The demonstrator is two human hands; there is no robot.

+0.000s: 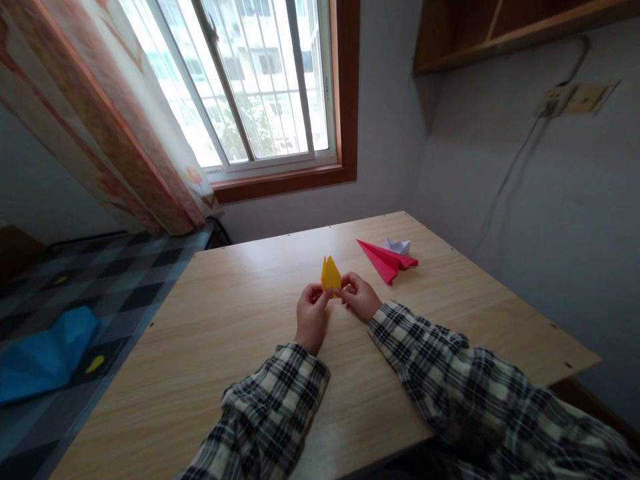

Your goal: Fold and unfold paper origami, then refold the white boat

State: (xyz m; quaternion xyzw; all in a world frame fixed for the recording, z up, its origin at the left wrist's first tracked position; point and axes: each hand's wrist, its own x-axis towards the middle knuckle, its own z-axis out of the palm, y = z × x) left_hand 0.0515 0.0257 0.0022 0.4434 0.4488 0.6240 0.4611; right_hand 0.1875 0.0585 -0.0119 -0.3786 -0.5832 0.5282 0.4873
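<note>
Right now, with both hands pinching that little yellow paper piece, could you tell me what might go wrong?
Both hands, left hand and right hand, pinch only the lower edge of the yellow paper, so a hard tug could tear or crease it. The red paper plane and white paper boat lie just beyond the right hand; a sleeve sweep might knock them along the table.
</note>
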